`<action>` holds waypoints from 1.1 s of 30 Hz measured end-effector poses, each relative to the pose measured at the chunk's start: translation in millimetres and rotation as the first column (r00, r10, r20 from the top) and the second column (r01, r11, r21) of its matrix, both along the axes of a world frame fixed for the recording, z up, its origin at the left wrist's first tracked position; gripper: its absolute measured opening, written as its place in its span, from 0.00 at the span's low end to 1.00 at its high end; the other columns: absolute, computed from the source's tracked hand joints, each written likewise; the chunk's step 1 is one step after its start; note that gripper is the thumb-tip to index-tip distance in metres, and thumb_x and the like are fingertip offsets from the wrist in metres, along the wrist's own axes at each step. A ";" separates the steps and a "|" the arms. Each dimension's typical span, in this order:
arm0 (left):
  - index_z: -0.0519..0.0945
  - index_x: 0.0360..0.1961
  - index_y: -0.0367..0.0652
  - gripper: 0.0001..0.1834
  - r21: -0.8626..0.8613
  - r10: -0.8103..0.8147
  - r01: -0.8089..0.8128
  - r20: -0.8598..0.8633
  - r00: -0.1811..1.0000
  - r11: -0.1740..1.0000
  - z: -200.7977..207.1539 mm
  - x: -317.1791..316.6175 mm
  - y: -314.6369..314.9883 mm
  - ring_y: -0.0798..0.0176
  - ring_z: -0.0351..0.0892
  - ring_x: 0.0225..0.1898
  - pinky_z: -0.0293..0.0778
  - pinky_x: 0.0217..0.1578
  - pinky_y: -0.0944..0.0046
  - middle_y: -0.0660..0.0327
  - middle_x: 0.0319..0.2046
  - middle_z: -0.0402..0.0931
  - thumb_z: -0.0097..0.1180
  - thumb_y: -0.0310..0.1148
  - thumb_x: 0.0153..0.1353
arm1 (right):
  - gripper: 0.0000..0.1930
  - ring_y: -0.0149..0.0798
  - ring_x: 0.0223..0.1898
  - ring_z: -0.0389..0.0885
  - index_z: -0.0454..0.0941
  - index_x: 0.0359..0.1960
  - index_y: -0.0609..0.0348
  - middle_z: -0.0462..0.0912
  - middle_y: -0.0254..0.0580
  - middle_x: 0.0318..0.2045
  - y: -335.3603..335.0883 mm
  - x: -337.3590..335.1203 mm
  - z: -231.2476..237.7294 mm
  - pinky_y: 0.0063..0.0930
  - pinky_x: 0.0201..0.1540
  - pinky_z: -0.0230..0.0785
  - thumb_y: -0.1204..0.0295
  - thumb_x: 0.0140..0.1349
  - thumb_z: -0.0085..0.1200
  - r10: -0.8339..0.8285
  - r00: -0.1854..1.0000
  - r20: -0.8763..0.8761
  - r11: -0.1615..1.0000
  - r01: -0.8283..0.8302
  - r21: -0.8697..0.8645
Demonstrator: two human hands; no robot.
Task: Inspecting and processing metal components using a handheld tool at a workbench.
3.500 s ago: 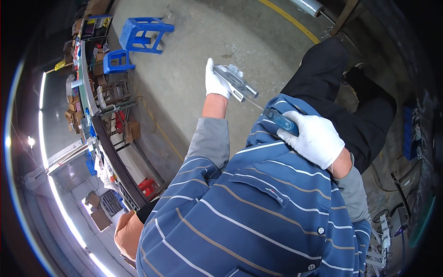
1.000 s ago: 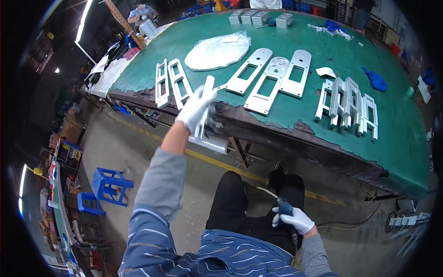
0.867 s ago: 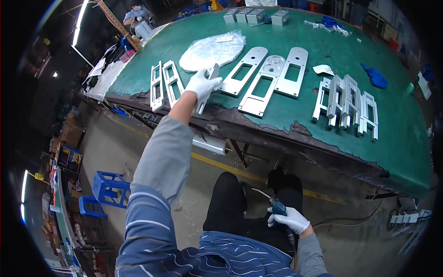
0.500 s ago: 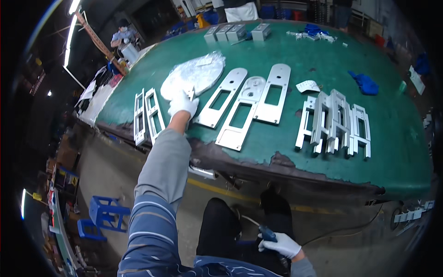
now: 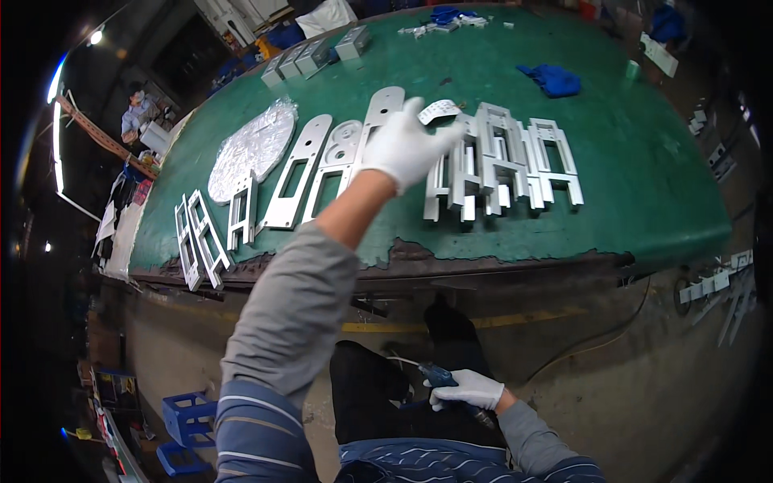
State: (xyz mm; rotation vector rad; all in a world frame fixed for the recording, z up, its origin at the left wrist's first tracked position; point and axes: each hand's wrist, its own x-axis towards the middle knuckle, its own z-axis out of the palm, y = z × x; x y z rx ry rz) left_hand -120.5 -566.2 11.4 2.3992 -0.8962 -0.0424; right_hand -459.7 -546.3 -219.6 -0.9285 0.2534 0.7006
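My left hand (image 5: 411, 146), in a white glove, reaches over the table with fingers spread and nothing in them. It hovers above the flat rounded-end metal plates and hides part of them, its fingertips close to a group of standing silver metal frames (image 5: 495, 153). Low in front of my lap, my right hand (image 5: 471, 390), also gloved, is closed round a dark blue screwdriver (image 5: 437, 375) with a long thin shaft. Left of the plates, a narrow metal frame (image 5: 241, 211) lies beside two similar longer frames (image 5: 208, 237).
The green tabletop (image 5: 636, 181) has a worn front edge. On it are a clear plastic-wrapped bundle (image 5: 254, 149), a white label (image 5: 439, 111), a blue cloth (image 5: 551, 80), grey metal boxes (image 5: 351, 43) and small loose parts. Blue stools (image 5: 190, 417) stand on the floor; a person works far left.
My left hand has let go of the narrow frame by the bundle and moved right toward the standing frames. The view has shifted right; my right hand still holds the screwdriver.
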 end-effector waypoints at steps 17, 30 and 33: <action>0.79 0.57 0.27 0.30 0.337 0.117 -0.081 -0.088 0.989 0.938 -23.2 -3.0 -89.7 0.41 0.86 0.51 0.83 0.52 0.52 0.39 0.51 0.84 0.58 0.37 0.55 | 0.25 0.37 0.38 0.87 0.76 0.62 0.69 0.89 0.45 0.38 -8.7 -29.7 -5.0 0.24 0.46 0.76 0.62 0.71 0.61 -0.085 0.995 0.060 0.994 0.089 -0.065; 0.78 0.54 0.32 0.25 -0.353 0.165 -0.288 -0.339 0.926 0.890 18.9 -21.8 9.8 0.53 0.83 0.32 0.84 0.37 0.56 0.47 0.37 0.82 0.49 0.22 0.53 | 0.23 0.38 0.39 0.89 0.76 0.60 0.68 0.87 0.46 0.40 -8.4 -34.2 -7.0 0.24 0.47 0.78 0.63 0.71 0.62 -0.105 0.992 0.071 0.992 0.110 -0.068; 0.74 0.62 0.37 0.29 -0.634 -0.238 -0.192 -0.527 0.816 0.749 19.7 -46.3 117.5 0.53 0.84 0.38 0.87 0.38 0.61 0.48 0.42 0.79 0.53 0.21 0.55 | 0.23 0.40 0.40 0.89 0.76 0.59 0.69 0.87 0.47 0.40 -6.8 -32.8 -8.1 0.26 0.49 0.80 0.64 0.71 0.62 -0.115 0.991 0.075 0.990 0.120 -0.071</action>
